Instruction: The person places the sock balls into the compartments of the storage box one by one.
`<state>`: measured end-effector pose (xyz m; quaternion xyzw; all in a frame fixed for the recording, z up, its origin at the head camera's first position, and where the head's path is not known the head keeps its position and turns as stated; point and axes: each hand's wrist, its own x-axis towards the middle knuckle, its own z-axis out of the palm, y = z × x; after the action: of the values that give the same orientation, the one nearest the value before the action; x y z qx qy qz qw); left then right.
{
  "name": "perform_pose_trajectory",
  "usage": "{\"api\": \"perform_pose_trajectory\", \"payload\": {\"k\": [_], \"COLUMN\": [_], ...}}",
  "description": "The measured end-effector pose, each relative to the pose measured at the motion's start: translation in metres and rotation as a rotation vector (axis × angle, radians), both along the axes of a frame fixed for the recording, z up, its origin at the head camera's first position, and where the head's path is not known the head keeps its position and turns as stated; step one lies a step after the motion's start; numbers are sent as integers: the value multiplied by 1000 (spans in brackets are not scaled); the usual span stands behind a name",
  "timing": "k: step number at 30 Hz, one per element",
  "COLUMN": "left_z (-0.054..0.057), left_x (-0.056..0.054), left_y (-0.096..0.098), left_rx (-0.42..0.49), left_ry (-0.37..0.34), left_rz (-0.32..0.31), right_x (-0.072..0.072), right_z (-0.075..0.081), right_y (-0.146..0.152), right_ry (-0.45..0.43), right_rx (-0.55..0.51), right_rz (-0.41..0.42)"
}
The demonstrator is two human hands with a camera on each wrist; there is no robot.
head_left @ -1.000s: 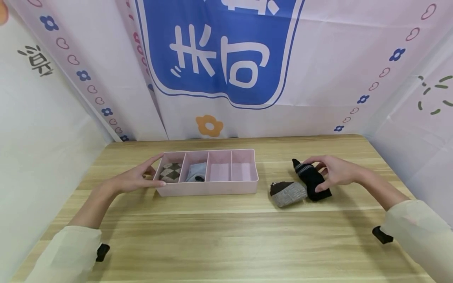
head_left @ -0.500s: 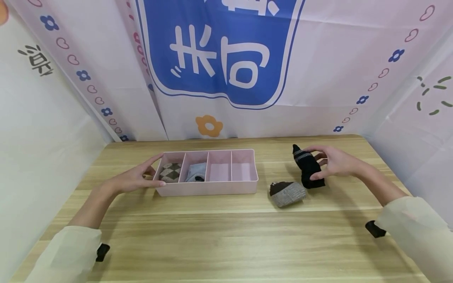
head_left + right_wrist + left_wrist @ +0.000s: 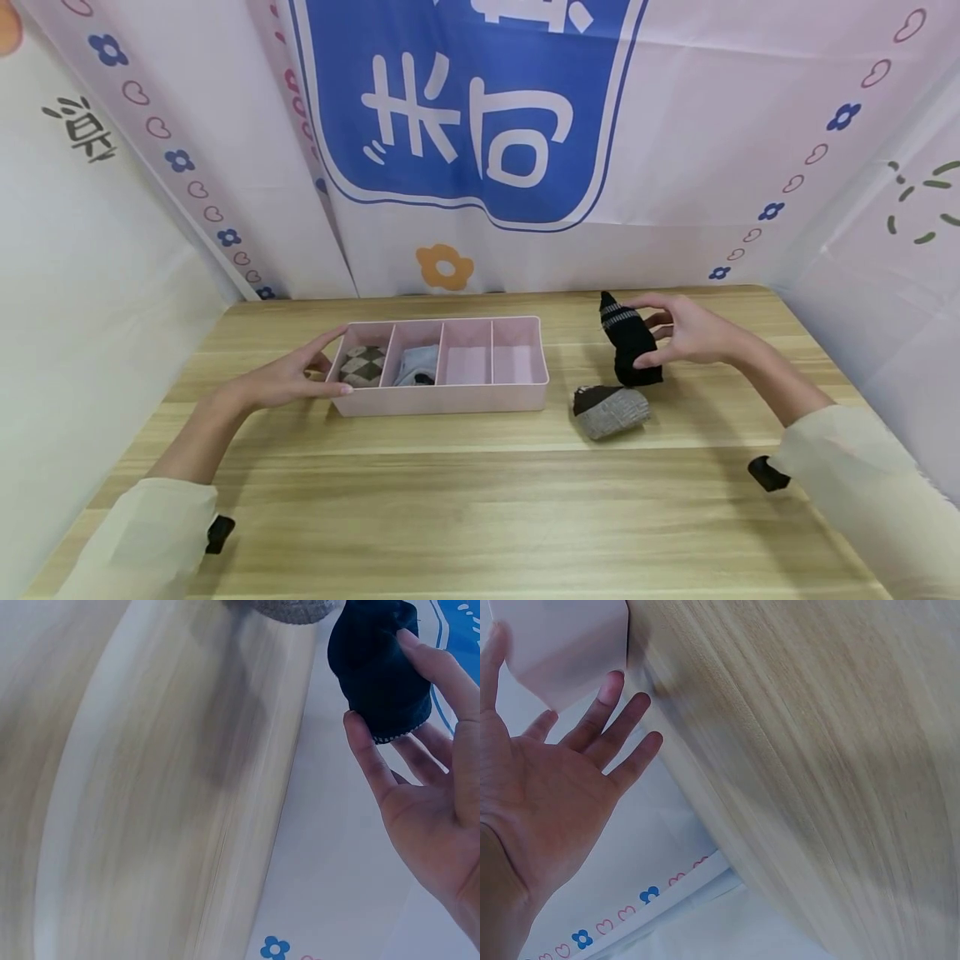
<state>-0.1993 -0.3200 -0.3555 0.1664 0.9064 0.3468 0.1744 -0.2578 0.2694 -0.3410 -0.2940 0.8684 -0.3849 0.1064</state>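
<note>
My right hand [image 3: 692,332] pinches a black sock [image 3: 630,340] with pale stripes near one end, between thumb and fingers. In the right wrist view the sock [image 3: 381,667] hangs over the table. Just below it in the head view lies a folded grey and dark brown sock [image 3: 613,413]. My left hand [image 3: 283,379] holds the left end of a pink divided storage box [image 3: 442,402], thumb along the front wall and index finger at the far corner. Of its compartments, the leftmost has an argyle sock [image 3: 363,367]; beside it lies a light blue sock [image 3: 417,365].
The two right compartments of the box hold nothing. Under everything is a wood-grain table [image 3: 465,517]. A white printed cloth [image 3: 675,167] hangs behind the far edge and along both sides.
My right hand has lifted the black sock and carried it left and away from me, behind the grey sock. My left hand and the box have stayed in place.
</note>
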Motion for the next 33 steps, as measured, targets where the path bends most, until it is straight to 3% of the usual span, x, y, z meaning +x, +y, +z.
{"api": "perform_pose_trajectory", "payload": {"k": [14, 33], "left_z": [-1, 1], "left_x": [-1, 0], "left_y": [-1, 0], "left_rx": [-1, -11], "left_ry": [-5, -30], "left_rz": [4, 4], "right_x": [-6, -10], "right_z": [5, 14], "right_y": [-33, -80], "right_ry": [-4, -105], "right_rx": [-87, -197], "right_rz": [39, 80]}}
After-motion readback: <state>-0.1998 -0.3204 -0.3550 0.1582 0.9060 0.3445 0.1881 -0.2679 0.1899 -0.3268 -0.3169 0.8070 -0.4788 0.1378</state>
